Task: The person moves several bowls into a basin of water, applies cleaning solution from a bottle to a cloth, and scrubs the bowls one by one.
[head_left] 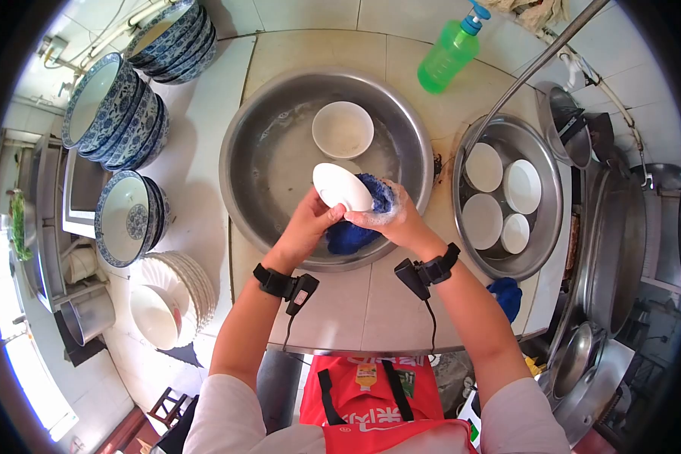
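Note:
Above the near side of a large metal basin point(238, 219), my left hand point(310, 219) grips a small white bowl point(342, 188) by its edge, the bowl tilted with its outside toward me. My right hand point(397, 219) presses a soapy dark blue cloth point(378, 193) against the bowl's far side, with suds on the fingers. Part of the blue cloth hangs below both hands. Cloudy water fills the basin's bottom, and another white bowl point(343, 130) sits in it beyond my hands. A further pale piece under the water is mostly hidden by the held bowl.
At right, a smaller metal basin point(545, 257) holds several white dishes, with a metal pipe point(533, 64) reaching over it. A green pump bottle point(448, 54) stands behind. Stacked blue-patterned bowls point(113, 113) and white plates point(174, 295) line the left. Another blue cloth point(505, 297) lies by the right edge.

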A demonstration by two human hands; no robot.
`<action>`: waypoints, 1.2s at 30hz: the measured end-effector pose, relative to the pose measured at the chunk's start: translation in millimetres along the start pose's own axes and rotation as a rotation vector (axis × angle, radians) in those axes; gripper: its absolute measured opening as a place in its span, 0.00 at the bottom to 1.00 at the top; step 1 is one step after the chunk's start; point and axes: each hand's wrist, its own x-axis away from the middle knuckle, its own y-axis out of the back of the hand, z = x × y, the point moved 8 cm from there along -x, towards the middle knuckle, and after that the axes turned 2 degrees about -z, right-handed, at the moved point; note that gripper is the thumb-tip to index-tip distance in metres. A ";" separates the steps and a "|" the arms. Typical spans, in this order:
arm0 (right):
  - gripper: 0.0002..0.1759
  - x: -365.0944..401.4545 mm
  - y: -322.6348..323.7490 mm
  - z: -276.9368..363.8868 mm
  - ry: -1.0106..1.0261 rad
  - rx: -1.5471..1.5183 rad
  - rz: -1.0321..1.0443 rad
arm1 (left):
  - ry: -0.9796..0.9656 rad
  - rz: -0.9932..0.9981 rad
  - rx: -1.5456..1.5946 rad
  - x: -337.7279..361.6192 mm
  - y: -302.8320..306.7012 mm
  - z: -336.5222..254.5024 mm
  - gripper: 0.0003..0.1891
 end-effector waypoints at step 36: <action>0.27 42.2 -49.2 -83.7 -0.415 -1.569 0.045 | -0.771 0.089 -1.381 46.2 -106.0 -41.0 0.18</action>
